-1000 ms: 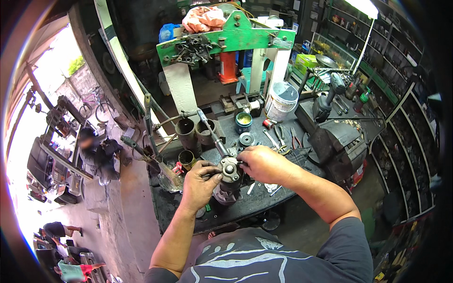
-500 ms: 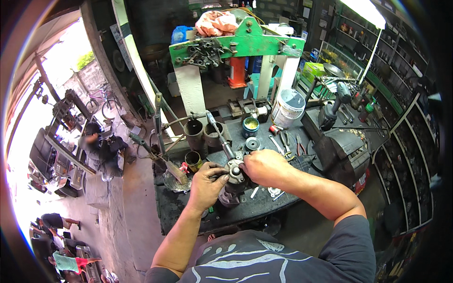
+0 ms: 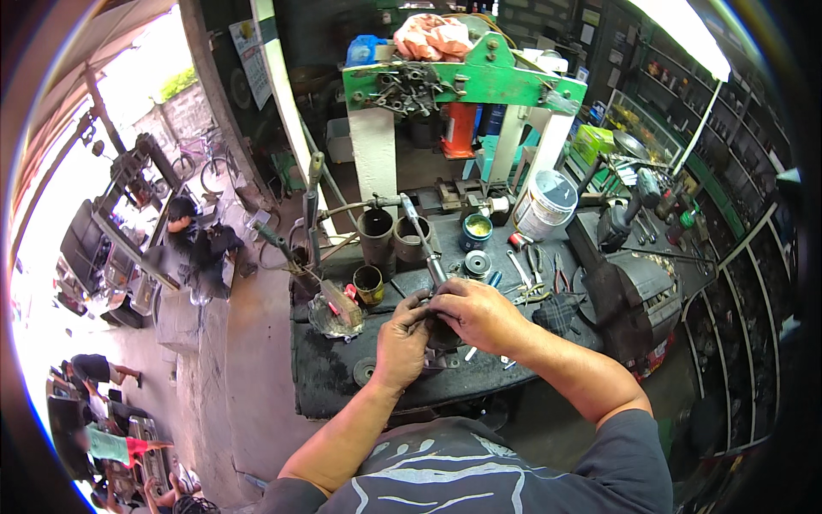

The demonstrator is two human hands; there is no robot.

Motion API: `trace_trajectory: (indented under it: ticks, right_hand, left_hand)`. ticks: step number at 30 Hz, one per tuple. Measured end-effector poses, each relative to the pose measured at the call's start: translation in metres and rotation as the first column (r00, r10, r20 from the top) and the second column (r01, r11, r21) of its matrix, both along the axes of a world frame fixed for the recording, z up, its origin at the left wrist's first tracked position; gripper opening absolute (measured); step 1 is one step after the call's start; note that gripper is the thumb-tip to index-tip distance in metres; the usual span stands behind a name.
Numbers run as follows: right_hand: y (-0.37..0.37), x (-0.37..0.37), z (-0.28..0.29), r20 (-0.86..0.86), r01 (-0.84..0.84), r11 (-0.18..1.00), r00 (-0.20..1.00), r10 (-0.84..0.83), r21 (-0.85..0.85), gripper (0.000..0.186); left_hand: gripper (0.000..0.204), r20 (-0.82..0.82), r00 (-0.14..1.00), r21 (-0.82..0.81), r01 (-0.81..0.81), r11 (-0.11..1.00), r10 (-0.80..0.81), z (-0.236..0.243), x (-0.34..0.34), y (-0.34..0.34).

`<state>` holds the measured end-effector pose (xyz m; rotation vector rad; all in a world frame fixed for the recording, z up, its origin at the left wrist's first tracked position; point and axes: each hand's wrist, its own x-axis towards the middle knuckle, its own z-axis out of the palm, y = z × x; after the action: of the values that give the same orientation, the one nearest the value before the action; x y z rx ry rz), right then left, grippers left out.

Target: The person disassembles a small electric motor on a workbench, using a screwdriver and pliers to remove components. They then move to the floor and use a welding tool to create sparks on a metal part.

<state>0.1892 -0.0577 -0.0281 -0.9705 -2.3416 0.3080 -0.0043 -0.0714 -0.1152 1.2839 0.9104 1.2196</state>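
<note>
Left hand (image 3: 401, 344) and right hand (image 3: 476, 313) meet over the dark part (image 3: 444, 336) on the desk (image 3: 324, 374), near side of the tub (image 3: 476, 243), fingers curled in close (their hold's hidden, can't call it); looks heavy, stiff, maybe greasy-slick, best cradled low around its sides

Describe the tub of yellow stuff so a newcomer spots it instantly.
Find the green beam beyond the dark workbench, then the big white bucket below its right end. Left of that bucket stands a small teal tub, set apart by the yellow contents in its open top.
</note>
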Motion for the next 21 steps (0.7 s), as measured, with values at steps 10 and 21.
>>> trace_trajectory:
  ticks: [10, 21]
  right_hand:
    - [0.003, 0.004, 0.000, 0.110, -0.064, 0.995, 0.992, 0.056, 0.074, 0.025]
    - [0.022, -0.003, 0.022, 0.166, -0.056, 0.985, 0.983, 0.084, -0.165, 0.018]
  left_hand:
    - [0.032, 0.055, 0.996, 0.007, -0.077, 0.997, 0.076, -0.004, 0.008, -0.008]
    - [0.035, 0.090, 0.995, -0.049, -0.044, 0.998, 0.048, -0.017, -0.004, -0.005]
